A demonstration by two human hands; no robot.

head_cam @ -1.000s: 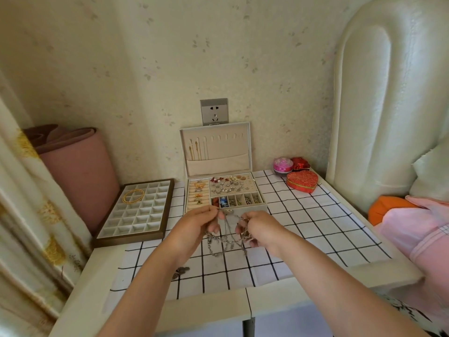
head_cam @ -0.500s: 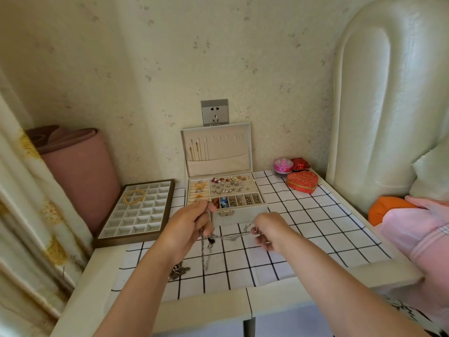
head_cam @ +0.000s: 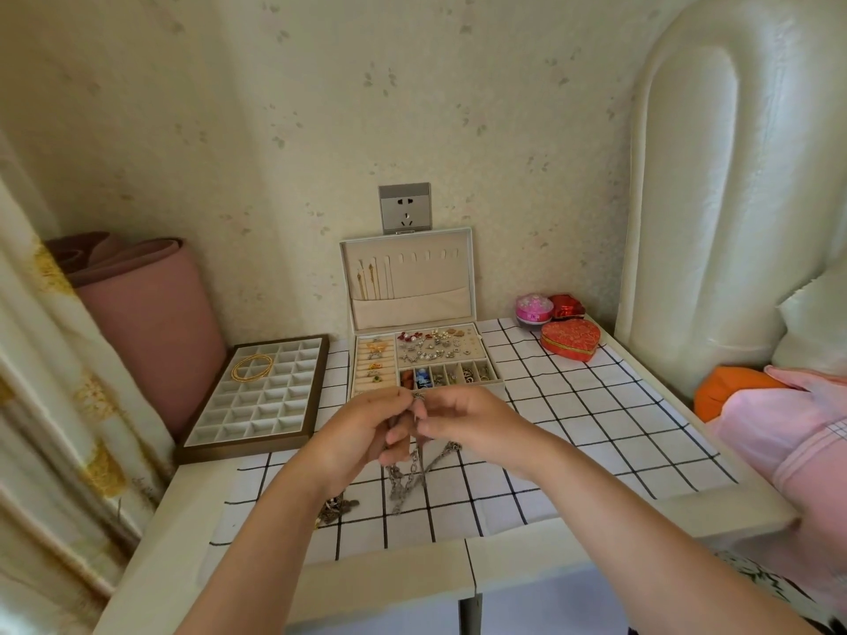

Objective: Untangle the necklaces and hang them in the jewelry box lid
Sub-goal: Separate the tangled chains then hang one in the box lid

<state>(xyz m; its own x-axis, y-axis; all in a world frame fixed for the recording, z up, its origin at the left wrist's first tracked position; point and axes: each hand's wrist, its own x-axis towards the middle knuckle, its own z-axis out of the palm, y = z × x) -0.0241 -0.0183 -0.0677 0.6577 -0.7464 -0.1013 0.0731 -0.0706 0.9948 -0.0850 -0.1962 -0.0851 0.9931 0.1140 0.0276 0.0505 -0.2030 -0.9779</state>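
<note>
Checked tablecloth (head_cam: 573,428): left grip (head_cam: 362,433), right grip (head_cam: 476,426) (2 hands) pinch necklaces (head_cam: 412,474) dangling beneath them.

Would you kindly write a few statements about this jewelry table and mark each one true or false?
1. The jewelry box lid stands open against the wall. True.
2. The left hand and right hand both pinch the silver chains over the checked cloth. True.
3. The gold hoop lies inside the red heart-shaped box. False: it lies in the grid tray on the left.
4. Every hook in the lid is bare. False: gold chains hang from the leftmost hooks.
</note>
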